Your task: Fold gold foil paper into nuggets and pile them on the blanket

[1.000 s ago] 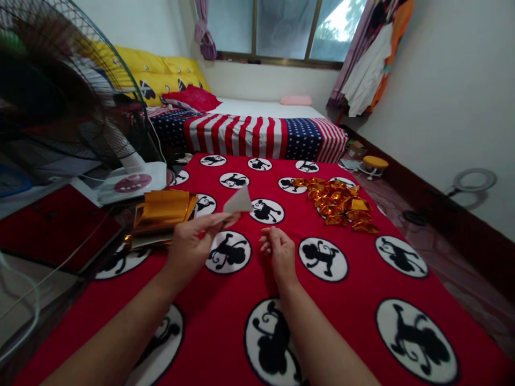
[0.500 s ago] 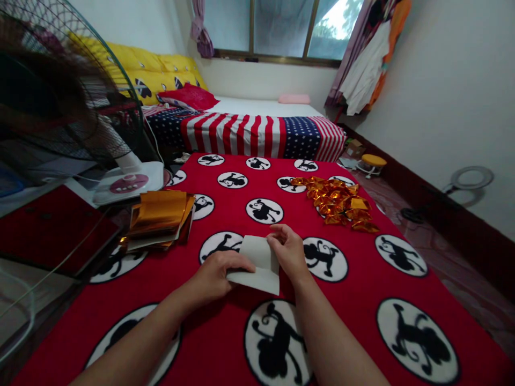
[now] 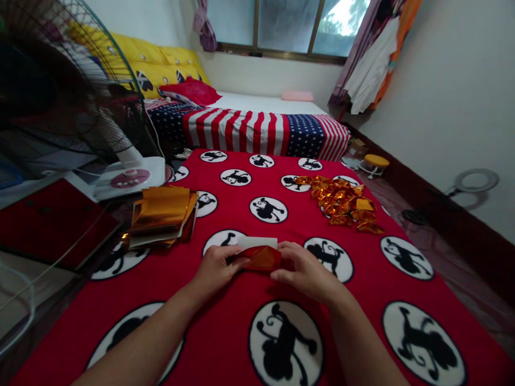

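Note:
A sheet of gold foil paper [image 3: 262, 259] is partly folded in front of me, its near flap showing orange foil and a pale strip of its back standing behind. My left hand [image 3: 220, 266] pinches the left end between thumb and fingers. My right hand [image 3: 303, 268] holds the right end, with the fingertips behind the sheet and the thumb in front. Beyond my left hand lies a stack of flat gold foil sheets [image 3: 163, 212]. To the far right is a heap of folded gold foil pieces [image 3: 341, 201].
The red blanket [image 3: 225, 332] with monkey prints lies under everything. A fan [image 3: 129, 174] on a white base stands at the left beside a dark red board [image 3: 56, 222]. Further back are a bed with a striped cover [image 3: 241, 131] and a yellow stool [image 3: 376, 161].
The near part of the sheet has been folded up, so orange foil now faces me where the pale back showed. My right hand has moved down to the right end.

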Demonstrator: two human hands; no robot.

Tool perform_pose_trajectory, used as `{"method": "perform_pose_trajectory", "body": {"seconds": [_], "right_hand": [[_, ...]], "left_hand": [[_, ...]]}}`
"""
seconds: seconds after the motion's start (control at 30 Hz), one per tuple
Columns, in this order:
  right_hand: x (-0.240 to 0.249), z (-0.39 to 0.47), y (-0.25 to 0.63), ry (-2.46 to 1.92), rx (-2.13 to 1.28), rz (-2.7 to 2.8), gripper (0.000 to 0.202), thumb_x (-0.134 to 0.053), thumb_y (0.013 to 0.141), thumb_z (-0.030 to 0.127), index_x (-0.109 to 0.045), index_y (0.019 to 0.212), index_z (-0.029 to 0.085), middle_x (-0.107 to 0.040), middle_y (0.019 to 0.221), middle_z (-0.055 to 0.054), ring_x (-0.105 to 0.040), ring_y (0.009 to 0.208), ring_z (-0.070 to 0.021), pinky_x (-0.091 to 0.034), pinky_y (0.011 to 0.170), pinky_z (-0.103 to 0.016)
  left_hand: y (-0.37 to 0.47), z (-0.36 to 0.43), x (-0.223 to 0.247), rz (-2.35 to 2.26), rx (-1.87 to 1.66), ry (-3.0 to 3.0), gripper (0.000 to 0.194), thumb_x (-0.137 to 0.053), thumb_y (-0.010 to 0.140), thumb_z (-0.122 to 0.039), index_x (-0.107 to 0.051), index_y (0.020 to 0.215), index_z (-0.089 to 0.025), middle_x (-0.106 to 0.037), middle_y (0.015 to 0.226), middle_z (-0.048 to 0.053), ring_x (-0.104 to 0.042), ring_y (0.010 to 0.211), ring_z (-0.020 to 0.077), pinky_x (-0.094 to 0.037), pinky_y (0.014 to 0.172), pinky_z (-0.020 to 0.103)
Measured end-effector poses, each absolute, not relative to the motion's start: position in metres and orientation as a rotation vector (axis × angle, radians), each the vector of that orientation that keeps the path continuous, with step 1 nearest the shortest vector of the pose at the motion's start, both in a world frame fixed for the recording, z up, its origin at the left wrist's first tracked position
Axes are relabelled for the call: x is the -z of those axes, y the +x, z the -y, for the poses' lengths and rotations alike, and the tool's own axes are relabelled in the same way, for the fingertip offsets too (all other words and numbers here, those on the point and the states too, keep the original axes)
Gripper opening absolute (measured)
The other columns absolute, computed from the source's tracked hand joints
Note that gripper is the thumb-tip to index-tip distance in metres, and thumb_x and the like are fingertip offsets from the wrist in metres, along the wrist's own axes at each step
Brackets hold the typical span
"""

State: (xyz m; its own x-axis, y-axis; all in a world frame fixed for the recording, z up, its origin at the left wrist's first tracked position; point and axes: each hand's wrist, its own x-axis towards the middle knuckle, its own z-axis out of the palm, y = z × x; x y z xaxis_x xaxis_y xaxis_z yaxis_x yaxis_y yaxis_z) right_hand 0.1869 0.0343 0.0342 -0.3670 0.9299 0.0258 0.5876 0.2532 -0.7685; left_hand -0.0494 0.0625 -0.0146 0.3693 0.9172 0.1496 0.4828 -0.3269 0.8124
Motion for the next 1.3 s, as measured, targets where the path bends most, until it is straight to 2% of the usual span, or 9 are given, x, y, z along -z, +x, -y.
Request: {"method": "perform_pose_trajectory", "body": {"seconds": [0.03,0.1,0.2,0.33,0.47,0.6,0.83,1.03,1.3], "right_hand": [[-0.028,-0.036,0.182,-1.397,-0.934,1.987,0.008,-0.064,0.079,0.025,-0.071,0.081,0.02,-0.066,0.093,-0.004,-0.059,0.085,-0.0185,-0.044,0.075,-0.028],[-0.014,-0.042,0.173,-1.481,-0.883,1.828,0.018,-0.059,0.082,0.027,-0.066,0.068,0.019,-0.064,0.078,-0.003,-0.057,0.071,-0.0163,-0.042,0.064,-0.026],[0.001,-0.049,0.162,-1.609,-0.816,1.646,0.016,-0.064,0.075,0.025,-0.06,0.06,0.021,-0.06,0.064,0.0,-0.054,0.059,-0.0154,-0.037,0.055,-0.025],[0.005,-0.053,0.153,-1.75,-0.713,1.477,0.012,-0.068,0.066,0.02,-0.063,0.077,0.023,-0.065,0.067,0.001,-0.059,0.061,-0.0168,-0.038,0.056,-0.026],[0.006,-0.054,0.15,-1.811,-0.671,1.383,0.04,-0.071,0.063,0.022,-0.062,0.103,0.023,-0.064,0.067,0.003,-0.06,0.062,-0.0173,-0.04,0.058,-0.027],[0.011,-0.052,0.149,-1.534,-0.944,1.195,0.046,-0.071,0.065,0.025,-0.059,0.109,0.021,-0.063,0.068,0.003,-0.06,0.06,-0.0154,-0.044,0.057,-0.026],[0.01,-0.053,0.149,-1.237,-1.213,0.983,0.047,-0.079,0.059,0.028,-0.061,0.102,0.019,-0.062,0.065,0.004,-0.058,0.057,-0.0127,-0.045,0.054,-0.023],[0.01,-0.052,0.146,-1.292,-1.144,1.057,0.029,-0.071,0.071,0.044,-0.061,0.066,0.017,-0.057,0.058,0.002,-0.05,0.051,-0.0108,-0.039,0.049,-0.022],[0.008,-0.05,0.146,-1.34,-1.138,1.031,0.028,-0.07,0.069,0.044,-0.064,0.063,0.017,-0.057,0.054,0.002,-0.046,0.048,-0.0109,-0.034,0.045,-0.022]], "left_hand": [[-0.048,-0.063,0.014,-1.233,-0.815,1.951,0.019,-0.061,0.084,-0.028,-0.075,0.093,-0.018,-0.072,0.073,0.001,-0.061,0.064,0.0133,-0.042,0.06,0.021],[-0.046,-0.065,0.013,-1.297,-0.807,1.953,0.019,-0.062,0.083,-0.029,-0.074,0.09,-0.017,-0.071,0.072,0.001,-0.059,0.063,0.0129,-0.04,0.059,0.021],[-0.04,-0.068,0.01,-1.421,-0.807,1.962,0.014,-0.066,0.077,-0.029,-0.071,0.08,-0.016,-0.067,0.067,0.0,-0.056,0.06,0.0118,-0.038,0.056,0.021],[-0.037,-0.068,0.007,-1.553,-0.845,2.113,0.011,-0.071,0.071,-0.026,-0.068,0.079,-0.018,-0.066,0.076,0.0,-0.056,0.065,0.0126,-0.039,0.059,0.022],[-0.038,-0.069,0.006,-1.671,-0.879,2.098,0.047,-0.079,0.063,-0.031,-0.064,0.107,-0.024,-0.066,0.096,0.002,-0.06,0.078,0.0169,-0.044,0.066,0.026],[-0.041,-0.074,0.011,-1.623,-0.969,1.895,0.069,-0.08,0.063,-0.035,-0.054,0.126,-0.023,-0.068,0.105,0.004,-0.063,0.085,0.0195,-0.049,0.076,0.031],[-0.047,-0.078,0.016,-1.253,-0.944,1.468,0.037,-0.072,0.072,-0.042,-0.071,0.093,-0.011,-0.073,0.083,0.007,-0.066,0.072,0.019,-0.052,0.065,0.027],[-0.046,-0.074,0.01,-1.243,-0.952,1.385,0.037,-0.075,0.069,-0.042,-0.073,0.089,-0.01,-0.073,0.075,0.006,-0.066,0.067,0.0192,-0.051,0.06,0.025],[-0.047,-0.071,0.001,-1.243,-0.912,1.351,0.039,-0.072,0.069,-0.045,-0.076,0.087,-0.01,-0.074,0.077,0.006,-0.067,0.068,0.0202,-0.052,0.062,0.026]]}}
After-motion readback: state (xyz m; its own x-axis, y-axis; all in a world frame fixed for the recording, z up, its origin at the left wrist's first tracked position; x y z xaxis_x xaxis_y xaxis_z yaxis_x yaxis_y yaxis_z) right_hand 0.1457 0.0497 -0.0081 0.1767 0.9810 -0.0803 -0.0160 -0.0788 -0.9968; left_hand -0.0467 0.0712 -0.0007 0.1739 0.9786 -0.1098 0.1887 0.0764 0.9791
